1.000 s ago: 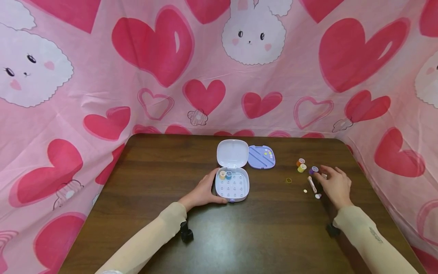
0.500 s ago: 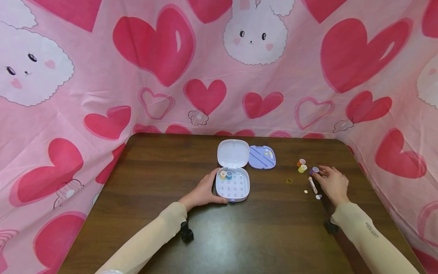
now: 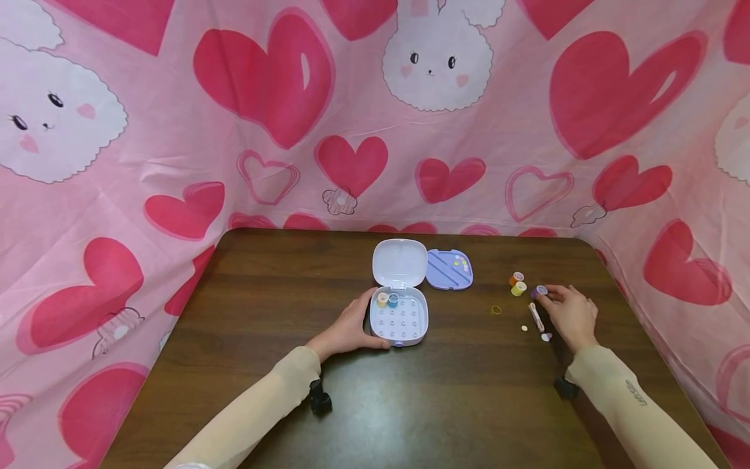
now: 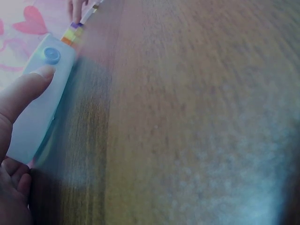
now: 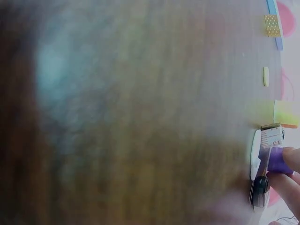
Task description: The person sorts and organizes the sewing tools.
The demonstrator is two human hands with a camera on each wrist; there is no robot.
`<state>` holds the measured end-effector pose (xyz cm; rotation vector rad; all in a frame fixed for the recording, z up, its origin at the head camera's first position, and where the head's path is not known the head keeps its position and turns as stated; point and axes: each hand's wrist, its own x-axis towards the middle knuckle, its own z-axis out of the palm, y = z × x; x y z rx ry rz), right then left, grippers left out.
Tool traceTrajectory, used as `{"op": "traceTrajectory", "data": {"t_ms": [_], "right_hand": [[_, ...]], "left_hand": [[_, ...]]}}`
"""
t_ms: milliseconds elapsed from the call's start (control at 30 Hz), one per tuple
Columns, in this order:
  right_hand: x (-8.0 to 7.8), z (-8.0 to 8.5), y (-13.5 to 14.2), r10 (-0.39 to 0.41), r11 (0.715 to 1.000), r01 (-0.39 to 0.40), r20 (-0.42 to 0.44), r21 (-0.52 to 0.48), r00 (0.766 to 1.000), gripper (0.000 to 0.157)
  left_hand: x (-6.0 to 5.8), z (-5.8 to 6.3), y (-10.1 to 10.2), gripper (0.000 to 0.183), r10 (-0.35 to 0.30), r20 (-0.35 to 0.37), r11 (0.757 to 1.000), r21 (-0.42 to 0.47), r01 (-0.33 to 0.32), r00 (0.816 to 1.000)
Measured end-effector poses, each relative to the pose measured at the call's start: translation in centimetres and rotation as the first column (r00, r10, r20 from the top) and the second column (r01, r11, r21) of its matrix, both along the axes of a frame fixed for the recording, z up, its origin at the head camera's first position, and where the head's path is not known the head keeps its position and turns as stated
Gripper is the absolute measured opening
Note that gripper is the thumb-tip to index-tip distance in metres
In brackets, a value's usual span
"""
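A purple spool (image 5: 280,161) is pinched between the thumb and fingers (image 5: 286,188) of the right hand (image 3: 573,318), on the right part of the counter (image 3: 445,404); whether it is lifted clear of the surface cannot be told. A white box (image 3: 417,335) is gripped at its left side by the left hand (image 3: 348,329), with the thumb laid along the front wall just beside the round latch (image 4: 52,55) and the other fingers bent round the side.

Just beside the purple spool, a slim pale pink piece (image 3: 536,317) is seen lying on the counter, with a few small pale discs (image 3: 546,337) scattered near its lower end. Farther to the left, a yellow spool (image 3: 518,288) and an orange spool (image 3: 517,278) are set close together, and a thin yellow ring (image 3: 496,310) is laid nearer the box.

Inside the box, rows of pegs are shown, and the back left corner is occupied by a cream spool (image 3: 383,300) and a blue spool (image 3: 393,300), side by side. The lid (image 3: 400,262) is hinged open behind. Next to it is placed a lavender tray (image 3: 448,270), in which small white and yellow pieces (image 3: 462,262) are held at the right. The counter is surrounded by pink cloth (image 3: 275,111) printed with hearts and rabbits.
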<state>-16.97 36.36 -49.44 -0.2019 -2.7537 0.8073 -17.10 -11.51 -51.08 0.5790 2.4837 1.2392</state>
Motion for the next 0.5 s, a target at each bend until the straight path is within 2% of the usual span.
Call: {"op": "traceTrajectory", "data": {"t_ms": [500], "right_hand": [[0.76, 0.57, 0.13, -0.013, 0.999, 0.014, -0.028, 0.037, 1.000, 0.034]], "left_hand": [[0.16, 0.27, 0.05, 0.121, 0.003, 0.022, 1.000, 0.007, -0.003, 1.000]]}}
